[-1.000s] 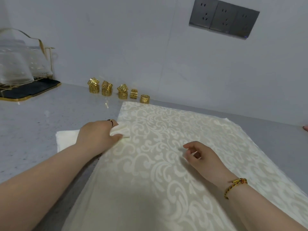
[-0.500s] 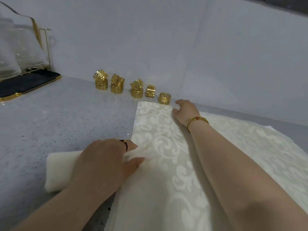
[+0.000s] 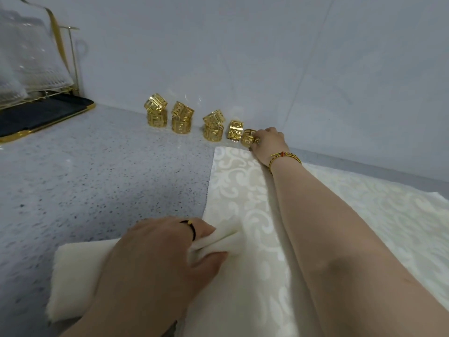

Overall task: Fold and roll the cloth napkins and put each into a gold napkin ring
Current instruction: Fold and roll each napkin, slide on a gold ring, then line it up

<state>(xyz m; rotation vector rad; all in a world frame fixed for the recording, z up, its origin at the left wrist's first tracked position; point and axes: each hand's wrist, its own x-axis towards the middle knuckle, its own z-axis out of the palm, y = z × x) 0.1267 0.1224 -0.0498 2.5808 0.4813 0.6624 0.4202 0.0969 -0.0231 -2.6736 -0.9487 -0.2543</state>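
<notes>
Nearest the viewer, a rolled napkin [image 3: 80, 268], cream and plush, is being held lying crosswise on the speckled grey counter [image 3: 97, 166] by the left hand [image 3: 158, 261]. Its right end is being pinched between the thumb and the curled fingers [image 3: 206, 230], where it overlaps the left edge of a cream damask cloth [image 3: 233, 186] spread flat to the right. A thin black band [image 3: 193, 229] is being worn on one finger.

The right forearm is being stretched across that cloth, with a woven gold bracelet [image 3: 285, 158] at the wrist. Just beyond the cloth's far corner, a gold napkin ring [image 3: 247, 138] is being gripped by the right hand [image 3: 268, 142], its fingers curled round it. The ring is tilted; whether it is being lifted clear of the counter cannot be told.

To its left, along the foot of the pale wall [image 3: 243, 57], seven more gold rings [image 3: 213, 128] are being stored: one single, then three tilted stacks of two. At far left, clear glassware is being held in a gold-wire dish rack [image 3: 58, 37] over a black tray [image 3: 48, 115].
</notes>
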